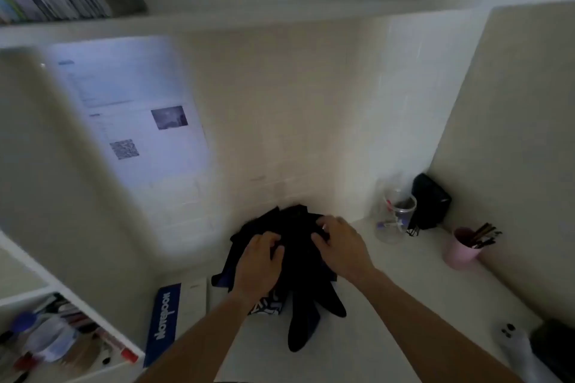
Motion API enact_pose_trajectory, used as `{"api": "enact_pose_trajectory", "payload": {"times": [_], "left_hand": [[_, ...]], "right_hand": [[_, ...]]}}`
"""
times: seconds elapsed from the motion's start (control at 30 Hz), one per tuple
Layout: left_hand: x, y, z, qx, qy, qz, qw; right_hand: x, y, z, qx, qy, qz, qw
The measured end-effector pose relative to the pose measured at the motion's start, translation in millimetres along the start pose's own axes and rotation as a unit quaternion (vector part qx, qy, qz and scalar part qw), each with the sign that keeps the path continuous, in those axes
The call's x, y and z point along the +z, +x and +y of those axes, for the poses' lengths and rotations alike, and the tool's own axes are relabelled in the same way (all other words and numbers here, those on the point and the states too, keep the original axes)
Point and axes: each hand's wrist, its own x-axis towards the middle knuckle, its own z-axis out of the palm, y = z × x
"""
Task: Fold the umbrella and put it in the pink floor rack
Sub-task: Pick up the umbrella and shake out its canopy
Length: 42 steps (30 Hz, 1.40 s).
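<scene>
A black umbrella (300,258) lies bunched on the white desk (389,305), its loose cloth folds hanging toward me. My left hand (259,264) grips the cloth on the left side with curled fingers. My right hand (339,242) grips the cloth on the right side, fingers curled over the top. A patterned black-and-white part (267,305) shows under my left wrist. The pink floor rack is not in view.
A blue notebook (165,320) lies left of the umbrella. A clear jar (395,218), a black pouch (431,202) and a pink cup with pens (460,250) stand at the back right. A white object (513,345) sits near the right. Shelves with markers (62,339) stand at the left.
</scene>
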Motion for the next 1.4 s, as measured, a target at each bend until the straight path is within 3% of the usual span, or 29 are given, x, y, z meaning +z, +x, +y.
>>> {"api": "enact_pose_trajectory", "payload": {"times": [0.1,0.3,0.47,0.57,0.67,0.83,0.97,1.13,1.27,1.33,1.4], "left_hand": [[19.7,34.2,0.2,0.043,-0.026,0.047,0.998],[53.4,61.1,-13.9,0.133,-0.093,0.043,0.986],[76.8,31.7,-19.6,0.194,-0.156,0.112,0.962],[90.4,-4.6,-18.9,0.253,-0.157,0.105,0.949],[111.3,-46.6,-25.7,0.303,-0.136,0.076,0.940],[154.2,-121.2,-56.3,0.335,0.019,0.043,0.941],[171.7,-178.7,-74.8,0.356,0.137,0.077,0.921],[166.8,-216.4,-74.5,0.351,0.160,0.159,0.909],[152.3,-207.7,-68.4,0.328,0.203,0.214,0.897],[151.6,-192.9,-66.7,0.290,0.249,0.211,0.900],[155.1,-178.9,-68.0,0.228,0.290,0.161,0.915]], "right_hand": [[19.7,36.5,-2.0,-0.081,0.022,0.016,0.996],[68.5,69.3,19.5,-0.193,-0.027,0.005,0.981],[89.3,39.5,45.5,-0.225,0.001,0.106,0.969],[89.1,-4.4,64.7,-0.223,-0.011,0.156,0.962],[89.9,-59.6,86.6,-0.203,-0.034,0.147,0.968],[120.0,-146.3,123.4,-0.074,-0.091,0.116,0.986],[155.8,-196.7,146.6,-0.002,-0.168,0.095,0.981],[168.2,-231.6,154.2,0.017,-0.165,0.082,0.983],[169.1,-239.7,149.1,0.015,-0.126,0.122,0.984],[170.6,-235.4,147.9,0.009,-0.118,0.146,0.982],[172.2,-227.8,144.7,0.000,-0.112,0.169,0.979]]}}
